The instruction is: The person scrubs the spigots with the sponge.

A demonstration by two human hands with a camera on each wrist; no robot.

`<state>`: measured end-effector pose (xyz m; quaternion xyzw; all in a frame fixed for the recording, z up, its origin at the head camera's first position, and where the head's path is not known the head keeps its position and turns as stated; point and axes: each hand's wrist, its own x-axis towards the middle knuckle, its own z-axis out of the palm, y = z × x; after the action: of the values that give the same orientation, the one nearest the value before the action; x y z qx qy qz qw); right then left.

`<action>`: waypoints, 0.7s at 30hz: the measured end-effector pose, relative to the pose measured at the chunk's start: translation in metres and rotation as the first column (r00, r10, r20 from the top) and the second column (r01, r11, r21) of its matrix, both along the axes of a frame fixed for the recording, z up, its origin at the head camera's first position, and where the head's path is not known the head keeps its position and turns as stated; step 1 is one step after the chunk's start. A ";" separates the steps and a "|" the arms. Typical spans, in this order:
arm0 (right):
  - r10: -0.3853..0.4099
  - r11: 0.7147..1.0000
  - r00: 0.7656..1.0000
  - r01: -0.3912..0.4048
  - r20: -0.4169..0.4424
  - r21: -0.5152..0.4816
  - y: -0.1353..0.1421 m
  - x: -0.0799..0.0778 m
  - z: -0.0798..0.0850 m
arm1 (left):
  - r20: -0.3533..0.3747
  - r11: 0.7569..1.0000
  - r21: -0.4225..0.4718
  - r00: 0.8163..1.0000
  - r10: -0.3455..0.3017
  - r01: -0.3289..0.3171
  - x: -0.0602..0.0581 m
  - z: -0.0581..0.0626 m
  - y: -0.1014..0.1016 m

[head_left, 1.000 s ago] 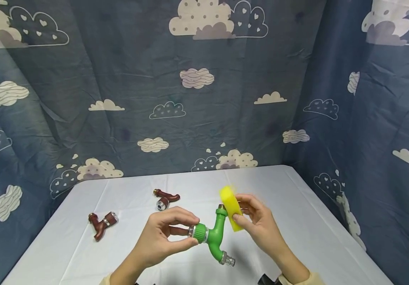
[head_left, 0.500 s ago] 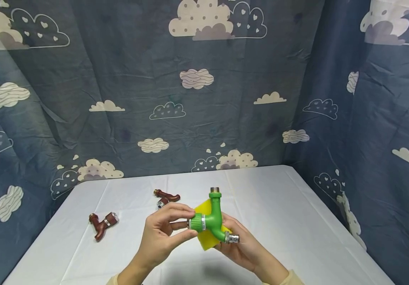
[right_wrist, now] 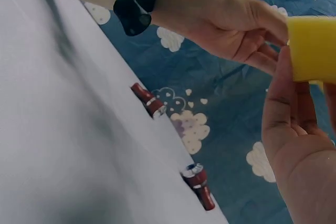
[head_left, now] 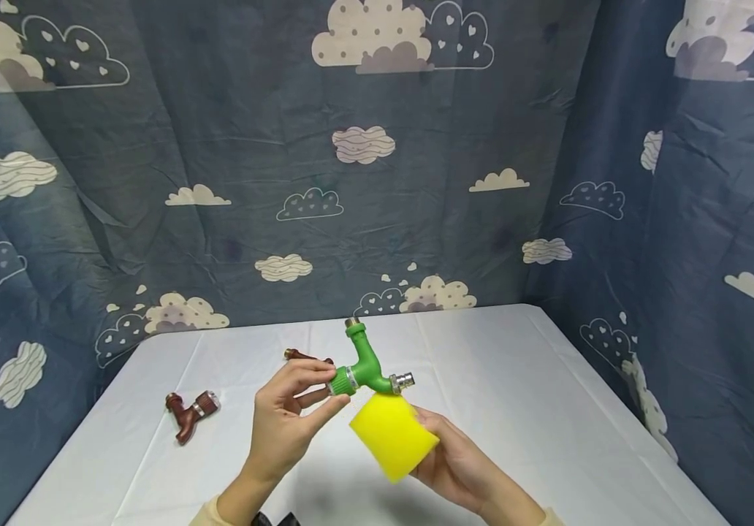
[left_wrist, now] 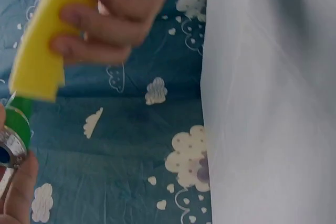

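Note:
A green faucet (head_left: 367, 364) with a metal spout tip is held above the table; my left hand (head_left: 288, 413) pinches its ribbed knob between thumb and fingers. Just below the faucet's spout is a yellow sponge (head_left: 393, 438), which my right hand (head_left: 459, 464) grips at its right side. In the head view the sponge's top edge meets the faucet's underside; whether they touch I cannot tell. The left wrist view shows the sponge (left_wrist: 44, 40) in the right hand's fingers (left_wrist: 105, 27). In the right wrist view the sponge (right_wrist: 314, 48) hides the faucet.
On the white table (head_left: 522, 409) lies a brown faucet (head_left: 189, 416) at the left. A second brown faucet (head_left: 301, 356) lies farther back, partly behind my left hand. A dark curtain with cloud prints (head_left: 416, 183) surrounds the table's back and sides.
The faucet has been raised, tilted and shifted left in my left hand. My right hand has carried the sponge from the faucet's upper end, behind its body, to below the spout.

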<state>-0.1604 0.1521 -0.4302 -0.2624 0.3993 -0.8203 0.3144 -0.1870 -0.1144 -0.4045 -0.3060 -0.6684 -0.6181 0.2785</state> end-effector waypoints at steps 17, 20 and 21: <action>-0.198 0.965 0.965 0.222 -0.171 0.136 0.047 -0.004 -0.002 | 0.292 0.960 -0.183 0.921 0.259 -0.213 -0.019 -0.028 -0.019; -0.238 0.947 0.953 0.271 -0.188 0.174 0.054 -0.006 -0.002 | 0.313 0.941 -0.258 0.903 0.294 -0.217 -0.021 -0.033 -0.021; -0.250 0.939 0.949 0.286 -0.192 0.189 0.055 -0.007 -0.003 | 0.322 0.934 -0.285 0.896 0.304 -0.215 -0.021 -0.035 -0.021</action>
<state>-0.1674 0.2074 -0.4327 -0.2370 0.5423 -0.7829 0.1916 -0.2084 -0.1354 -0.4391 -0.1263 -0.8133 -0.5346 0.1920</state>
